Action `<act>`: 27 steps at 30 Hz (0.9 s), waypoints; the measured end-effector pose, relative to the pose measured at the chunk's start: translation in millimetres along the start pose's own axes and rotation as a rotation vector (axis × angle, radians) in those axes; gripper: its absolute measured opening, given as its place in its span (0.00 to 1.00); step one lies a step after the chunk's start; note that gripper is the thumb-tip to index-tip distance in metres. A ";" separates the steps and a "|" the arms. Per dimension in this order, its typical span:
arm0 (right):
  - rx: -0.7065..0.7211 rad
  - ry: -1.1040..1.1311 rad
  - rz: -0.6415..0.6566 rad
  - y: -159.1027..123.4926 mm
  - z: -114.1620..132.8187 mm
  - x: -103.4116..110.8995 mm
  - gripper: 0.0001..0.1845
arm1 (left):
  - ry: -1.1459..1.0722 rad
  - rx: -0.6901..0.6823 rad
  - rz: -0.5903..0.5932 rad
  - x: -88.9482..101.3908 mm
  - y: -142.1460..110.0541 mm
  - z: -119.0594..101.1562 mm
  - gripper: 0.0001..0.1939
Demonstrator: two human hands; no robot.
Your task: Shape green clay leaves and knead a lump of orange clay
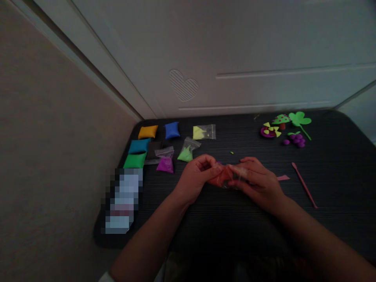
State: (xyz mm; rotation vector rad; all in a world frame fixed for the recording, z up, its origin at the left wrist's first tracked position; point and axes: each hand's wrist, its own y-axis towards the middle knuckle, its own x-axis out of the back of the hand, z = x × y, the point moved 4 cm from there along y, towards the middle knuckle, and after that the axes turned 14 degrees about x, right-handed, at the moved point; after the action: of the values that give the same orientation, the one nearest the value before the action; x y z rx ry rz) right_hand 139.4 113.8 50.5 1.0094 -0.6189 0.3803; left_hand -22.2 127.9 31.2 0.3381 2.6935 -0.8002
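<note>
Between my hands is a small clear bag of red modelling clay (219, 179), held just above or on the dark table; I cannot tell which. My left hand (192, 178) pinches the bag's left side with thumb and index finger. From the right, my right hand (261, 183) grips the crinkled plastic end, its fingers closed on it. A bit of purple (218, 162) peeps out behind the bag, mostly hidden. Close to my right hand lie a flat pink tool (283, 178) and a long pink stick tool (304, 185).
Bags of light green (186, 154), yellow (199, 133) and purple clay (165, 164) lie left, near several coloured packets (139, 146). Clay shapes stand back right: a green clover (299, 118), purple grapes (298, 140), a purple dish (266, 134). A blurred-out item (125, 201) lies front left.
</note>
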 end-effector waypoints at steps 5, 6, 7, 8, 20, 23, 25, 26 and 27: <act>-0.039 -0.039 0.007 0.4 -0.1 2.9 0.26 | -0.043 0.007 0.030 -0.2 2.4 0.3 0.06; -0.038 -0.039 0.000 0.3 0.0 3.0 0.26 | -0.070 0.017 0.041 -0.2 2.8 0.8 0.06; -0.031 -0.034 -0.005 0.2 0.2 2.7 0.26 | -0.097 0.034 0.053 -0.5 3.1 1.5 0.06; -0.019 -0.026 -0.008 0.1 0.7 1.8 0.26 | -0.122 0.051 0.065 -0.9 3.3 2.3 0.06; -0.009 -0.048 -0.007 1.4 9.0 1.7 0.22 | 0.043 0.057 0.118 -3.2 1.0 2.8 0.12; -0.039 -0.062 -0.013 1.2 8.2 4.4 0.23 | 0.047 0.078 0.127 -4.5 1.5 3.6 0.11; -0.065 -0.069 -0.036 0.5 5.8 6.5 0.26 | 0.018 0.097 0.138 -5.7 0.9 3.6 0.11; -0.088 -0.067 -0.052 0.0 4.1 7.8 0.27 | -0.009 0.099 0.141 -6.0 0.3 3.1 0.11; -0.115 -0.063 -0.069 -0.6 2.3 9.2 0.28 | -0.040 0.091 0.142 -6.1 -0.4 2.3 0.11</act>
State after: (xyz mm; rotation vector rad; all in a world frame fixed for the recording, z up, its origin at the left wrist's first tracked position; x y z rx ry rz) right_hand 146.2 111.7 56.8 0.9329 -0.6537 0.2504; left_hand -16.2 125.5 31.7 0.5230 2.5676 -0.8793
